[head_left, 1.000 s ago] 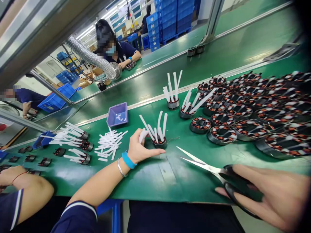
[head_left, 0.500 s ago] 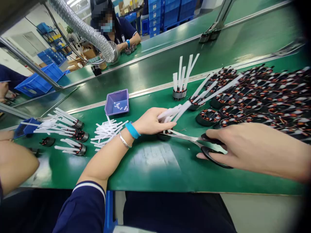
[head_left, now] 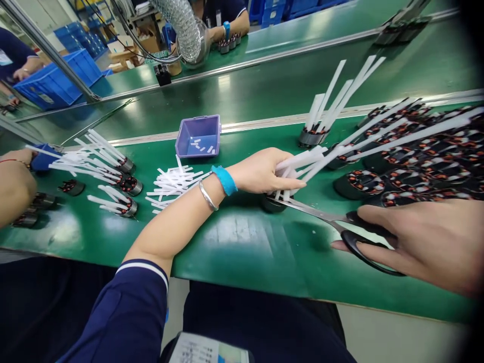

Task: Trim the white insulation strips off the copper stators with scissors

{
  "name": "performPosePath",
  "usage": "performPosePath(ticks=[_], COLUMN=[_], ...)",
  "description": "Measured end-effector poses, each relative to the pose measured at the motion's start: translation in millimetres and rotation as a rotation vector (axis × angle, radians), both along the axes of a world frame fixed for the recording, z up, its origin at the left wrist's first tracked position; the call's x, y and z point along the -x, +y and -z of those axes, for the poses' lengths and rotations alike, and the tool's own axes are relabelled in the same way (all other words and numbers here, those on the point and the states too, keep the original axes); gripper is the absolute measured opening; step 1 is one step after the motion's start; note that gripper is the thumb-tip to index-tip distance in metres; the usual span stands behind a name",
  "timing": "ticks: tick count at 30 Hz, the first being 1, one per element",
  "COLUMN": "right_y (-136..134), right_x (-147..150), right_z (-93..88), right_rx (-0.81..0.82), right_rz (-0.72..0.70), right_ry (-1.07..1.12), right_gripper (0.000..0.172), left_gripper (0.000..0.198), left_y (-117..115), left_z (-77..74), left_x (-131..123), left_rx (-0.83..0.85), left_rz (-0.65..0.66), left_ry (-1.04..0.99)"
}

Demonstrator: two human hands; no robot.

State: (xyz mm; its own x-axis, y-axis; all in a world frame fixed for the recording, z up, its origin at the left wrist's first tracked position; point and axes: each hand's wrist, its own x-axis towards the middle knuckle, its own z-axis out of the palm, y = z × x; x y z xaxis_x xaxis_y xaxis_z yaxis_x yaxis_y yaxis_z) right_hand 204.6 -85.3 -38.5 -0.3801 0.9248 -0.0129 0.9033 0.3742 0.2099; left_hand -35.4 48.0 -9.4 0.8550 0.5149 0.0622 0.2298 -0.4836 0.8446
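On the green bench lies one pair of scissors and stands one purple tray, near the far edge. Two stators with long white strips stand upright right of the tray, and a third sits under the left hand. Four more with strips lie toward the left edge. One loose heap of cut strips lies between. The bare stators at the right edge are too crowded to count.

Single head-worn view, looking forward and down, close over green bench
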Motion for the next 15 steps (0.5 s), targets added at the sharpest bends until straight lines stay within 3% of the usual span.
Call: performPosePath(ticks=[3,7,12,15], right_y=[10.9,22.7,23.6,11.8], right_x=[2.5,16.4,24.7,18.8], right_z=[-5.0,-13.6,-16.6,-10.8], right_rx=[0.091,0.220,0.181,0.109], right_rz=[-0.032,0.026,0.015,0.001], right_ry=[-0.038,-0.105,-0.140,-0.110], right_gripper=[0.047,0.041,0.028,0.029], left_gripper=[0.022,0.020,0.018,0.020], left_y=[-0.5,-0.6,0.1,1.7], left_z=[-0.5,-0.3,-2.6,-4.7], left_x=[-0.4,0.0,3.0,6.5], left_rx=[0.015,0.008,0.027,0.050], left_rz=[0.021,0.022,0.020,0.024], left_ry=[0.008,0.042,0.064,0.057])
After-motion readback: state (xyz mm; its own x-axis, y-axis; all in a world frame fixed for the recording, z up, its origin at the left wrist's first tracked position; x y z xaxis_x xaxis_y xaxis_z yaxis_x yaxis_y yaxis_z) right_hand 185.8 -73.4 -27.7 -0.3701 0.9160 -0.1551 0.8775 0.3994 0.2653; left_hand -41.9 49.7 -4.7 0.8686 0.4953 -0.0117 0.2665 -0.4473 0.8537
